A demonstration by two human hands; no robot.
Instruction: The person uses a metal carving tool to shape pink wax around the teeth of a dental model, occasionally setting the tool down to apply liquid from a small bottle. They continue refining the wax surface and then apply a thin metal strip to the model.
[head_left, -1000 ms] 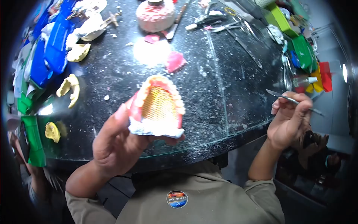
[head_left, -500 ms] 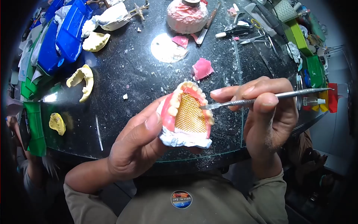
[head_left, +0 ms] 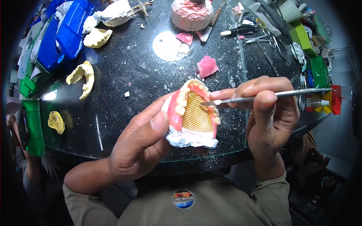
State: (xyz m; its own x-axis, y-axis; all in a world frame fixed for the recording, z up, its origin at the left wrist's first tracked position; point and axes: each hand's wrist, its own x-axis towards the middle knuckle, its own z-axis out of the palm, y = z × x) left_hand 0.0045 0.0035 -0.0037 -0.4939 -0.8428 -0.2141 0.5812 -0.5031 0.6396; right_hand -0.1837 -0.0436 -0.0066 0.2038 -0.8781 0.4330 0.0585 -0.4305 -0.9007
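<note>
My left hand [head_left: 141,137] is closed around the side of a denture model [head_left: 176,119], a white plaster base carrying pink wax and a horseshoe of cream teeth. Gold mesh [head_left: 197,115] covers its palate, tilted up toward me. In my right hand [head_left: 273,113] a slim metal wax carver [head_left: 288,93] is pinched between thumb and fingers. The carver's flat tip reaches over the mesh at the inner edge of the right-hand teeth; whether it touches the wax cannot be made out. My right fingertips are close beside those teeth.
A pink wax piece [head_left: 207,67] lies just beyond the model. Yellow plaster casts [head_left: 88,81] sit at left, near blue bins [head_left: 73,32]. A pink-smeared round block [head_left: 191,17], a knife [head_left: 212,24] and scissors [head_left: 260,38] are at the back. Green bins [head_left: 319,71] stand at right.
The denture model has shifted slightly right and turned a little in my left hand. The carver's tip has moved slightly up and left, further over the mesh.
</note>
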